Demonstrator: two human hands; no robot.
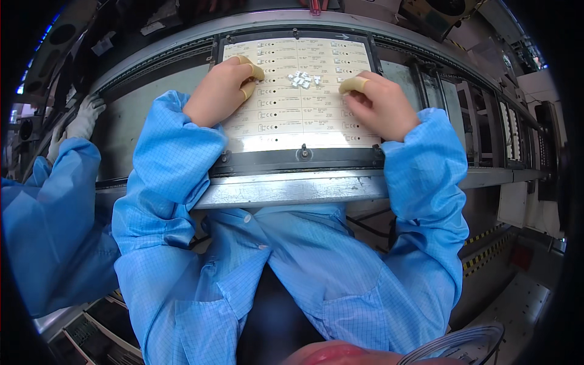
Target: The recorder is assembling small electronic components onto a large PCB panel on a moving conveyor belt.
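A panel of pale cream boards (283,126) with printed markings and small black dots lies in a black frame (267,161) before me. On its upper middle sits a loose pile of small white connector-like parts (302,79). My left hand (223,90), with yellow finger cots, is pinched low over the panel's left part, at a row of printed marks. Level with it on the right, my right hand (380,104) also has its cot-covered fingertips pressed together close to the boards. Whatever either pinch holds is hidden or too small to name. Similar white parts stand along the upper right column.
The frame rests on a conveyor with metal rails (292,190) that run left and right. At the left, another person's white-gloved hand (87,115) and blue sleeve (58,201) reach to the line. A red object (314,7) is at the far edge.
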